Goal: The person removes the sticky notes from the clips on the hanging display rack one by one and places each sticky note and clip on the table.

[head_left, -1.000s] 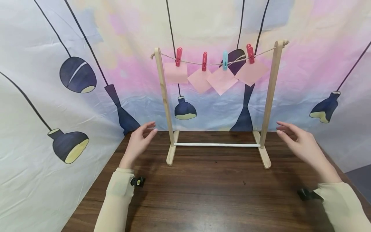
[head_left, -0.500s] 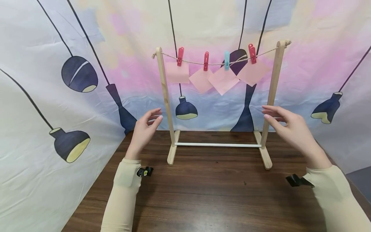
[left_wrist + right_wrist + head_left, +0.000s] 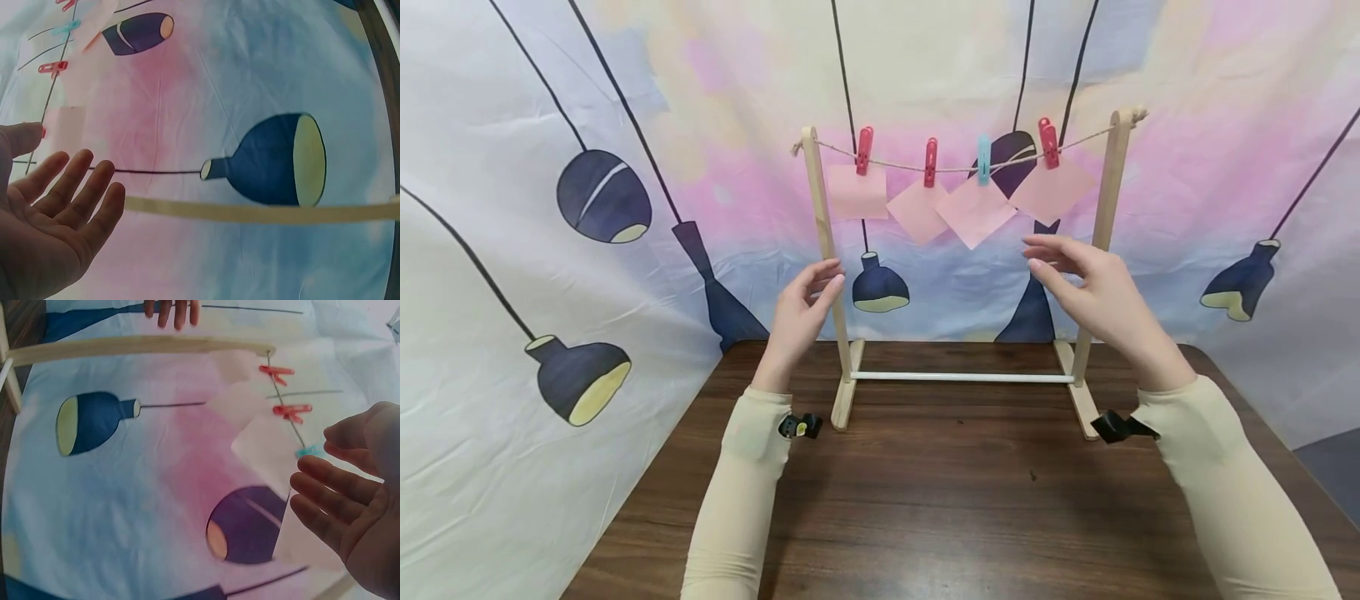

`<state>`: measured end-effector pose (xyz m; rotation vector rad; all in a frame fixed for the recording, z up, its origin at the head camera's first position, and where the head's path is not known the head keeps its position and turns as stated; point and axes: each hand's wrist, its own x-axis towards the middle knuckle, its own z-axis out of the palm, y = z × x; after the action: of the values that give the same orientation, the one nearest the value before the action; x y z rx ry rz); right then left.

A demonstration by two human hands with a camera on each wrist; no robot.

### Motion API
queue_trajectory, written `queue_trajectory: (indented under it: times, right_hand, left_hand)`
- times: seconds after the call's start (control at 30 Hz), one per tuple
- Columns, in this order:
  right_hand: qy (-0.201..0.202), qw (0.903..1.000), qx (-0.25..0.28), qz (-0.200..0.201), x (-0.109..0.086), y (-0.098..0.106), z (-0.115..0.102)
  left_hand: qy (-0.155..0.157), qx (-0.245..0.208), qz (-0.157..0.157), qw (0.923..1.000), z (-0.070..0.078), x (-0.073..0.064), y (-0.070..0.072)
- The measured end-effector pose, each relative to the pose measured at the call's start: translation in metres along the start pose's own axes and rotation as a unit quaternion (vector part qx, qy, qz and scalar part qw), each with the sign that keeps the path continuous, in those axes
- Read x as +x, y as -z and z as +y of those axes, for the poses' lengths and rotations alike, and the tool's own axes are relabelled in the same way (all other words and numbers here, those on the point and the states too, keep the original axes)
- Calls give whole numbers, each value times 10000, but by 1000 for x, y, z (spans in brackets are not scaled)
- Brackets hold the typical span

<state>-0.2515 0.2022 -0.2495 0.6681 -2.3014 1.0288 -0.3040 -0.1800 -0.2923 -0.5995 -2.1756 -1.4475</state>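
A wooden rack (image 3: 1108, 183) stands on the table with a cord (image 3: 895, 164) strung between its posts. Several pink paper squares hang from it: one (image 3: 858, 196) level at the left, the others tilted, such as the one (image 3: 976, 217) under the light blue clothespin (image 3: 984, 158). Red clothespins, including one (image 3: 865, 150) at the left, hold the rest. My left hand (image 3: 801, 318) is raised by the left post, its fingers relaxed and holding nothing. In front of the right post, below the rightmost paper (image 3: 1054, 193), my right hand (image 3: 1101, 292) hovers with loosely bent fingers, holding nothing.
A white rod (image 3: 962, 377) joins the rack's two wooden feet near the back of the dark brown table (image 3: 925, 500). Behind it hangs a cloth backdrop (image 3: 737, 167) printed with lamps. A small black camera is worn on each wrist.
Both hands have moved inward and up toward the rack, the right hand farther, passing from outside the right post to in front of it. The papers and clothespins stay in place.
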Motion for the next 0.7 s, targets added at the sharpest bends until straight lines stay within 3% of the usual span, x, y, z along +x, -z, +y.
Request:
queue_trajectory:
  times: [0.27, 0.43, 0.7]
  right_hand:
    - [615, 9979, 183, 57, 39, -12, -28]
    - [802, 9965, 210, 84, 65, -17, -48]
    - [694, 9973, 249, 9, 99, -23, -76]
  left_hand:
    - [409, -717, 106, 9965, 4, 18, -14]
    - [598, -1077, 247, 9921, 6, 29, -21]
    - [773, -1687, 389, 9819, 3, 44, -29]
